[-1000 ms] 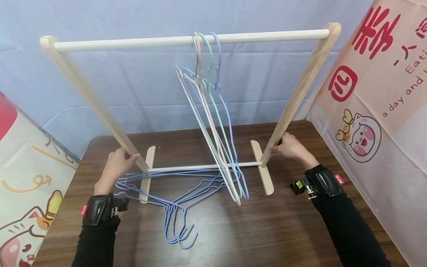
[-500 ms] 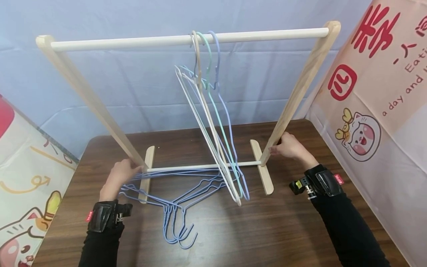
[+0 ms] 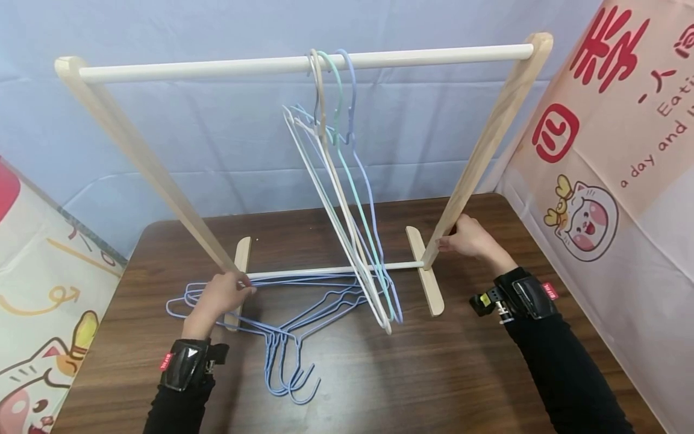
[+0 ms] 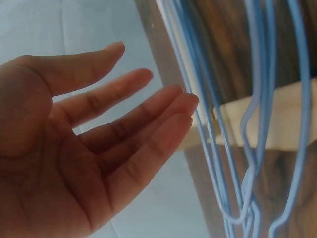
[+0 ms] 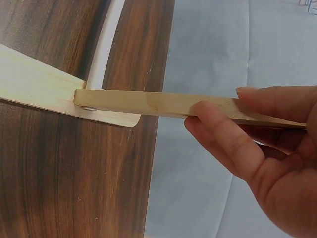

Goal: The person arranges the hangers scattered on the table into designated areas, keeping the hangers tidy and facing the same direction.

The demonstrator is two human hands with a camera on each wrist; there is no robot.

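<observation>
A small clothes rack with a white top rail (image 3: 206,69) and pale wooden posts stands on the table. My right hand (image 3: 470,238) grips its right post (image 5: 138,101) low down, thumb on one side and fingers on the other. My left hand (image 3: 221,296) is at the foot of the left post (image 3: 141,147), overlapping a pile of blue wire hangers (image 3: 283,333) in the head view. In the left wrist view its fingers (image 4: 148,148) are loosely extended beside the blue hangers (image 4: 258,54), and the palm is bare.
Several hangers, including a mint one (image 3: 349,181), hang from the middle of the top rail. A thin lower rail (image 3: 303,273) joins the wooden feet, such as the right foot (image 3: 432,292). A pale blue cloth (image 3: 244,150) hangs behind the brown table (image 3: 423,374).
My left hand has slid down the left post, rightward and nearer, toward the rack's foot. The left post's top has shifted slightly left. My right hand keeps its hold.
</observation>
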